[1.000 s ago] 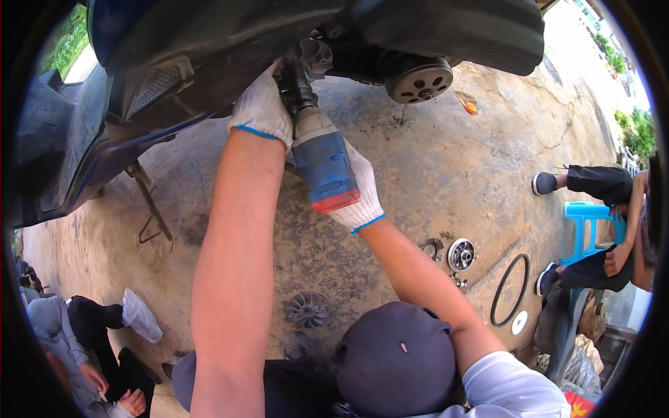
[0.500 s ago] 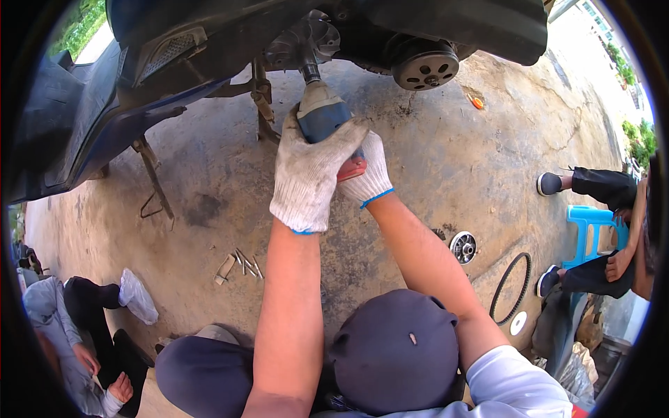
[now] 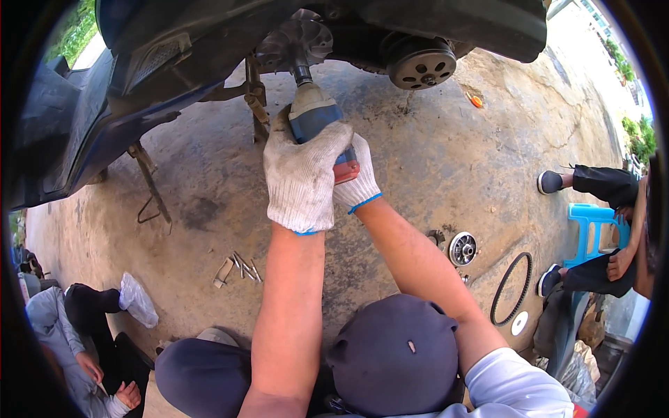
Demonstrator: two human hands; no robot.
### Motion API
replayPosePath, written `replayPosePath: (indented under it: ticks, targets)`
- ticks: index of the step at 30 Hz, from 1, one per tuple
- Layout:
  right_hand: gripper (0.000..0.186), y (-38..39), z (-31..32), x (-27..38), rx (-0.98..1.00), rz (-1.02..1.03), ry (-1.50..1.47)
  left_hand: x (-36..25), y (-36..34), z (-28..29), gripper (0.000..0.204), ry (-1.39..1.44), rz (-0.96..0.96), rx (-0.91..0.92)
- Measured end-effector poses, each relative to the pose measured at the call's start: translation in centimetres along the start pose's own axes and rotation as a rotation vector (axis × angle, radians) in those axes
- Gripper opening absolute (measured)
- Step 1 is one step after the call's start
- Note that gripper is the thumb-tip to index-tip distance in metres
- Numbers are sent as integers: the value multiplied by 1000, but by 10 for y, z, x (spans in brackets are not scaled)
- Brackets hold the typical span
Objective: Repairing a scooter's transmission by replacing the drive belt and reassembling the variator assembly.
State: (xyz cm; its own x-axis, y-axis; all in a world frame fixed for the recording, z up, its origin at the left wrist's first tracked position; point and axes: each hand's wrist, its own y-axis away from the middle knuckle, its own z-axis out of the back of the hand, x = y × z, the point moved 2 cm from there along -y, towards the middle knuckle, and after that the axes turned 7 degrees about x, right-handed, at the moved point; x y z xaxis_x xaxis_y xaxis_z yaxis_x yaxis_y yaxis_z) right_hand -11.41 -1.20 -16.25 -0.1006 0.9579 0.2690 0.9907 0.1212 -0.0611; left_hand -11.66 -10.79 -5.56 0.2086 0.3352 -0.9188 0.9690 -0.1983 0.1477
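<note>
A cordless impact wrench (image 3: 315, 120) with a blue-grey body and a red lower end is in both my hands, pointing up and away. My left hand (image 3: 304, 167), in a white knit glove, is wrapped round the wrench's body from the left. On its right side my right hand (image 3: 362, 171), gloved the same way, closes on the handle; its fingers are mostly hidden behind the tool. The socket (image 3: 301, 72) at the wrench's nose meets the centre of a finned metal pulley (image 3: 296, 43) under the vehicle's dark bodywork (image 3: 160, 83).
Right of the pulley is a round clutch drum (image 3: 420, 66) with holes. A metal stand leg (image 3: 256, 90) hangs close to my left hand. On the concrete lie bolts (image 3: 245, 266), a round metal part (image 3: 463, 249) and a drive belt (image 3: 511, 289). People sit at both sides, one by a blue stool (image 3: 592, 233).
My hands and the wrench have shifted slightly left in the picture, and the vehicle parts have shifted a little too. The finned pulley shows more clearly now. Both hands keep their grip.
</note>
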Motion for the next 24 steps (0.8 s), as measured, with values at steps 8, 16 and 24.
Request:
replayPosePath:
  ticks: [8, 16, 24]
  targets:
    - [34, 1, -9, -5, -88, 24, 215, -2, 1, 1, 38, 32, -12, -27]
    - [35, -2, -7, -6, 25, 6, 8, -8, 2, 0, 41, 12, -37, -30]
    - [43, -3, -11, -9, 252, -31, -226, -15, 5, -3, 50, 19, 17, -5]
